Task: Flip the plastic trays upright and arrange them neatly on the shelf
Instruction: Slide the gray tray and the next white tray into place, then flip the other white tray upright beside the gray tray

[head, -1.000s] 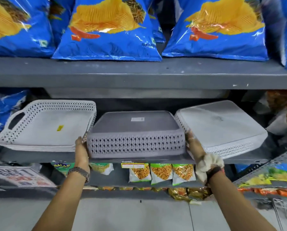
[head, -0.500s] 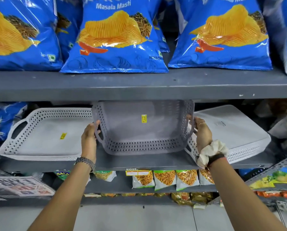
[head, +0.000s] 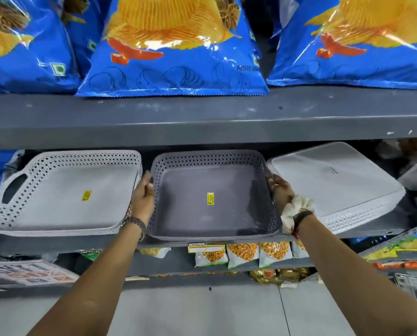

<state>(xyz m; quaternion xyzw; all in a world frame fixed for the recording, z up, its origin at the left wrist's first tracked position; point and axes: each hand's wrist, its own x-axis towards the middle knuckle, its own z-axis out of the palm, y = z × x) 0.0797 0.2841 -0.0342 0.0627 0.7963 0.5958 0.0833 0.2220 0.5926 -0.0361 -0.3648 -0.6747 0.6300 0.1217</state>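
Observation:
A grey perforated plastic tray [head: 178, 209] lies right side up on the middle shelf, a yellow sticker on its floor. My left hand [head: 143, 198] grips its left wall and my right hand [head: 279, 191] grips its right wall. A white perforated tray with a handle slot [head: 57, 197] sits to its left, also open side up. Another white tray [head: 336, 183] lies upside down to its right, partly tilted.
Large blue chip bags [head: 173, 44] line the grey shelf [head: 202, 117] above. Small snack packets [head: 243, 254] hang below the tray shelf. A promo sign [head: 25, 275] is at lower left, a wire basket [head: 413, 284] at lower right. Grey floor tiles lie below.
The grey tray was upside down on the shelf; both hands lifted it, turned it over, and set it down open side up between the white trays.

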